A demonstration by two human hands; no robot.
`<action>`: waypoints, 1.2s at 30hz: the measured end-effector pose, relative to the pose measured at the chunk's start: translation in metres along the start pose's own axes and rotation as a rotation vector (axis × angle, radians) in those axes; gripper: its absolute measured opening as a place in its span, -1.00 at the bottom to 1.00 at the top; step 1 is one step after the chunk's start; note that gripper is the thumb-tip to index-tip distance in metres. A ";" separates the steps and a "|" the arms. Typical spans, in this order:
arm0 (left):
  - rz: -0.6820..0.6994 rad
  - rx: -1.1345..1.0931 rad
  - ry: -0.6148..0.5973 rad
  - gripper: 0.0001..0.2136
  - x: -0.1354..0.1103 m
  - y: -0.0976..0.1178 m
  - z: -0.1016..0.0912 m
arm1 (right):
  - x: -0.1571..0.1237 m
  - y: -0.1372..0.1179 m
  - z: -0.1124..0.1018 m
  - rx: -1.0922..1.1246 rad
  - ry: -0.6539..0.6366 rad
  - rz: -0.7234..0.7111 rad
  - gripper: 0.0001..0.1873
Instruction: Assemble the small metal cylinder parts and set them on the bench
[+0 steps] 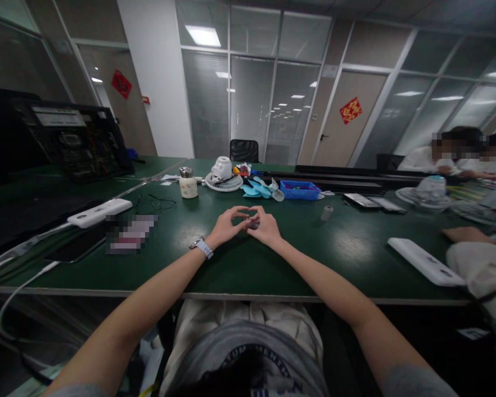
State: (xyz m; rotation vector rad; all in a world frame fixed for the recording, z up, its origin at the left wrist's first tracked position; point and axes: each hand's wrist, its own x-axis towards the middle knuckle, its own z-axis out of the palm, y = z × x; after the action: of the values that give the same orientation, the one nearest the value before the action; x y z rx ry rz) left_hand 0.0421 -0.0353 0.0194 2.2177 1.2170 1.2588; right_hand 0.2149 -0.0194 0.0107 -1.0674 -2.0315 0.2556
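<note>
Both hands meet in front of me, just above the dark green table. My left hand, with a watch on its wrist, has its fingers curved and its thumb reaching toward the other hand. Fingertips of my right hand come up against the left ones. Between them is a small greyish thing, mostly covered by the fingers; its kind cannot be made out. A short metallic cylinder stands on the table to the right of my hands.
Farther back are a patterned bottle, a white fan part, light-blue fan blades and a blue tray. White power strips lie left and right. An opened black device stands left. Other people sit at the right.
</note>
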 end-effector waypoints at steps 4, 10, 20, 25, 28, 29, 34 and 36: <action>0.017 -0.054 0.010 -0.54 0.000 -0.002 0.000 | -0.003 0.006 -0.006 0.076 0.043 0.006 -0.40; -0.041 -0.118 0.077 -0.64 0.000 0.000 0.000 | -0.007 0.008 0.000 0.217 0.051 -0.010 -0.42; -0.105 -0.074 0.220 -0.67 0.004 -0.001 -0.003 | -0.007 0.015 0.010 0.381 0.054 0.089 -0.39; -0.181 0.131 0.166 -0.66 0.005 -0.024 -0.010 | -0.007 0.019 0.008 0.418 0.048 0.196 -0.38; -0.232 0.206 0.107 -0.65 0.005 -0.036 -0.012 | -0.007 0.023 0.007 0.518 -0.028 0.307 -0.36; -0.247 0.215 0.089 -0.64 0.005 -0.038 -0.012 | -0.007 0.025 0.007 0.540 -0.060 0.330 -0.37; -0.291 0.214 0.023 -0.63 0.004 -0.043 -0.009 | -0.008 0.028 0.008 0.571 -0.125 0.374 -0.46; -0.291 0.207 -0.009 -0.63 0.003 -0.043 -0.008 | -0.008 0.026 0.008 0.620 -0.112 0.407 -0.50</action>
State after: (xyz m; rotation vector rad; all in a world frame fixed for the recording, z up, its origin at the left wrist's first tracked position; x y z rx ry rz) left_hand 0.0140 -0.0080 -0.0011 2.0778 1.6614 1.0485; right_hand 0.2267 -0.0076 -0.0121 -1.0562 -1.6295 1.0967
